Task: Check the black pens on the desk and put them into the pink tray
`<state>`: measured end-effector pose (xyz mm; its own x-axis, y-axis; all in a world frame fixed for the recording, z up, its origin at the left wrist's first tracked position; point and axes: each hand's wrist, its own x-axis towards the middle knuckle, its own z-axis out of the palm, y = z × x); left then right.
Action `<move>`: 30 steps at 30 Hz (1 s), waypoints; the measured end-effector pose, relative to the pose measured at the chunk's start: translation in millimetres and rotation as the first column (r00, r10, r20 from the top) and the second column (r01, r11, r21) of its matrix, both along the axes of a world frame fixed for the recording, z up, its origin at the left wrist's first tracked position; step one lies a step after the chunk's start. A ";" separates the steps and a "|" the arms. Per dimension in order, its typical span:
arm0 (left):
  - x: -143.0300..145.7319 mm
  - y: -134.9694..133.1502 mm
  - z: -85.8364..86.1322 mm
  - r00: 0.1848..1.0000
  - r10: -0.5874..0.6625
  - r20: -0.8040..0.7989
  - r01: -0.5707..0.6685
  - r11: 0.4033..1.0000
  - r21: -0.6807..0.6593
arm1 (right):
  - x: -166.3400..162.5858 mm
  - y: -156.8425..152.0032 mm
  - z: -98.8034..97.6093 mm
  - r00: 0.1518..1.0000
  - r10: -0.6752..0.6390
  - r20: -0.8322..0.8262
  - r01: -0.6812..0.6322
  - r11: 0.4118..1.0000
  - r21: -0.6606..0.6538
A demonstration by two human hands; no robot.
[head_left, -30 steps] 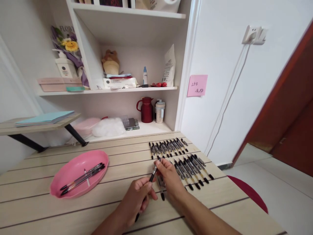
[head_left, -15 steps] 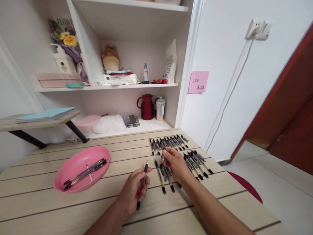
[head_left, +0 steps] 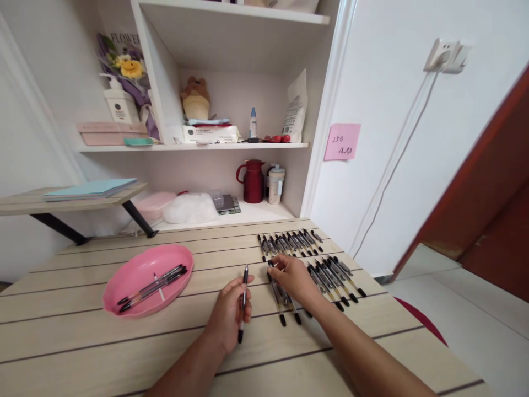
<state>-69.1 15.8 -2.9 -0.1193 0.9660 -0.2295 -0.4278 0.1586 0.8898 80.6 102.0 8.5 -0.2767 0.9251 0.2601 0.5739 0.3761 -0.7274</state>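
Observation:
My left hand (head_left: pixel 229 309) is closed around a black and clear pen (head_left: pixel 243 309), held nearly upright with its tip up. To the right, my right hand (head_left: pixel 291 278) reaches over the front row of pens. Its thumb and forefinger pinch the top end of the leftmost pen (head_left: pixel 278 303) there, which lies on the table. Part of that row is hidden under the hand; more pens (head_left: pixel 336 281) of the row show to its right. Behind them lies a second row of similar pens (head_left: pixel 289 242). On the left, a pink bowl (head_left: pixel 118 275) holds several pens (head_left: pixel 152 288).
The wooden table (head_left: pixel 177 347) has dark lines across it. A small raised stand (head_left: pixel 136 218) with blue paper (head_left: pixel 91 188) is at the left. Behind are white shelves (head_left: pixel 198 147) with a red jug (head_left: pixel 253 182), a cup (head_left: pixel 275 186) and a plastic bag (head_left: pixel 190 208).
My right hand has moved slightly left and down onto the leftmost pen's top. The left hand's pen stands more upright. The whole view has shifted a little.

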 end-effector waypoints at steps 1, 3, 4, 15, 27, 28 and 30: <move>-0.1 0.2 -0.4 1.000 0.005 0.000 -0.005 1.000 -0.002 | -0.5 2.3 5.4 0.999 0.001 0.045 -0.002 1.000 0.029; -0.6 0.8 -1.6 1.000 0.015 -0.001 -0.015 1.000 0.000 | -4.3 11.6 17.4 0.989 -0.012 0.149 -0.001 0.996 0.088; -1.0 1.2 -2.3 1.000 0.020 -0.003 -0.020 1.000 0.005 | -8.0 18.7 23.3 0.976 -0.021 0.217 -0.002 0.994 0.107; -6.3 7.4 -4.9 0.999 0.051 0.018 -0.051 0.997 0.054 | -80.7 103.3 26.5 0.796 -0.022 0.605 0.034 0.999 -0.008; -4.8 8.6 -5.9 1.000 0.014 0.005 -0.015 0.998 0.067 | -98.8 116.6 17.5 0.752 -0.016 0.659 0.054 0.998 -0.037; -4.8 8.4 -5.7 1.000 0.014 0.006 -0.014 0.998 0.068 | -98.4 117.3 18.4 0.752 -0.022 0.659 0.059 0.998 -0.035; -4.9 8.0 -5.4 1.000 0.014 0.009 -0.015 0.997 0.071 | -96.4 119.7 21.8 0.754 -0.039 0.656 0.073 0.997 -0.024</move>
